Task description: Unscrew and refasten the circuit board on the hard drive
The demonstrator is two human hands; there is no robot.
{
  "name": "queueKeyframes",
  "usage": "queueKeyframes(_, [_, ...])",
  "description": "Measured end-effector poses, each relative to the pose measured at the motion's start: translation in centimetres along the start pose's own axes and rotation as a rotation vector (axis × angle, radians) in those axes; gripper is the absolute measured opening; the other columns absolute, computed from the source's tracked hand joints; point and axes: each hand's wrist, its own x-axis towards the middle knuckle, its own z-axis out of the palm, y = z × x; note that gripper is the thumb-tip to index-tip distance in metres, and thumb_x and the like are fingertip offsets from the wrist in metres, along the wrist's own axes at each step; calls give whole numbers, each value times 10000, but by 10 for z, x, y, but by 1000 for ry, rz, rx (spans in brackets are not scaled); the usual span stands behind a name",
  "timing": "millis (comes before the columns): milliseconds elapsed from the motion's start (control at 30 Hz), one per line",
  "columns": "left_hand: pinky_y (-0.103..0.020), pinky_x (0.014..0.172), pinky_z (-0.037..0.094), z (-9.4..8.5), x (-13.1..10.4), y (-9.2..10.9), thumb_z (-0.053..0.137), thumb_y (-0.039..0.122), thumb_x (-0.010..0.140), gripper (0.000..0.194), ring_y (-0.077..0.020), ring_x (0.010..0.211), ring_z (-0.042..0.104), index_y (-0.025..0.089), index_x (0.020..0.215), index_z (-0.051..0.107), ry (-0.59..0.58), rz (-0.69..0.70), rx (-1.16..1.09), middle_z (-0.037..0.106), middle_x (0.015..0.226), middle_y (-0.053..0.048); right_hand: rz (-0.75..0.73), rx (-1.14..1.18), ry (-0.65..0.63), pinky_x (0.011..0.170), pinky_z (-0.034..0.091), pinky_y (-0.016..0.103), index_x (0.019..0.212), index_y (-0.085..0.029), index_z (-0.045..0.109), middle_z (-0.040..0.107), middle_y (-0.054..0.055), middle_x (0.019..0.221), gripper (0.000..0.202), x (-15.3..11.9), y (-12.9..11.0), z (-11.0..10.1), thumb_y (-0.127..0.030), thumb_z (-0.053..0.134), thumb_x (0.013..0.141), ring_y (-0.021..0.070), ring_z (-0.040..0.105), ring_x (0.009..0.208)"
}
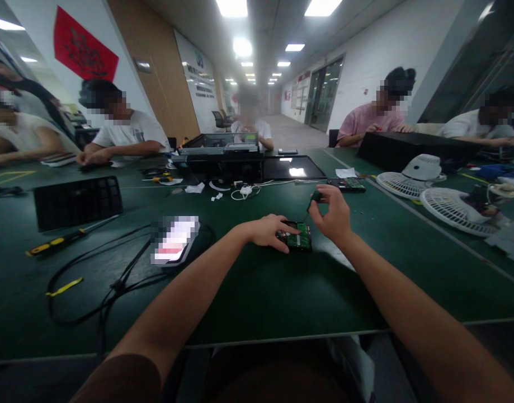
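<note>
A hard drive (299, 242) with its green circuit board facing up lies on the green table in front of me. My left hand (268, 232) grips it from the left, the index finger resting on top and the thumb at its near side. Above its right end, my right hand (333, 211) pinches the dark handle of a small screwdriver (312, 201). The thin shaft points down at the drive's far right corner; whether the tip touches a screw is too small to tell.
To the left lie a lit phone (175, 240), a black cable (114, 285), a yellow-black screwdriver (59, 242) and a black panel (78, 202). Another circuit-board device (347, 184) and fan parts (456, 210) are at right. An opened metal case (218, 144) stands ahead. Several people sit around.
</note>
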Motion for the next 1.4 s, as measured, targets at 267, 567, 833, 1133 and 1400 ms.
queueKeyframes(267, [-579, 1205, 307, -2, -1, 1, 726, 696, 874, 822, -445, 1501, 353, 439, 1605, 452, -5, -2, -3, 327, 1693, -78, 13, -53, 4, 706, 654, 399, 1211, -257, 556, 660, 117, 1232, 317, -2, 2, 1, -301, 689, 926, 240, 705, 935])
queueKeyframes(567, [-573, 1209, 304, -3, -3, 6, 731, 692, 875, 810, -444, 1493, 364, 432, 1596, 469, 2, -7, 10, 342, 1683, -84, 34, -48, -63, 731, 638, 396, 1262, -243, 554, 640, 115, 1176, 335, -1, -4, -2, -299, 640, 944, 222, 678, 842])
queueKeyframes(833, [-588, 1202, 312, -3, -2, 4, 718, 690, 884, 794, -442, 1500, 351, 447, 1596, 462, -1, -6, 6, 333, 1683, -78, 71, -118, -102, 769, 606, 403, 1292, -239, 567, 726, 64, 992, 347, -1, -5, -3, -328, 619, 960, 216, 696, 748])
queueKeyframes(1133, [-583, 1201, 310, -1, -1, 1, 717, 693, 885, 804, -440, 1496, 355, 447, 1602, 450, 3, 12, 15, 343, 1672, -88, 66, -126, -108, 769, 604, 392, 1275, -236, 594, 736, 55, 981, 314, 1, -3, -7, -288, 578, 966, 205, 698, 720])
queueKeyframes(1400, [-571, 1197, 319, -4, -2, 3, 715, 709, 878, 819, -436, 1486, 359, 444, 1605, 447, -11, 0, 12, 343, 1672, -83, 82, -115, -92, 751, 595, 383, 1263, -236, 594, 710, 46, 948, 324, 0, -1, -3, -399, 634, 986, 201, 670, 712])
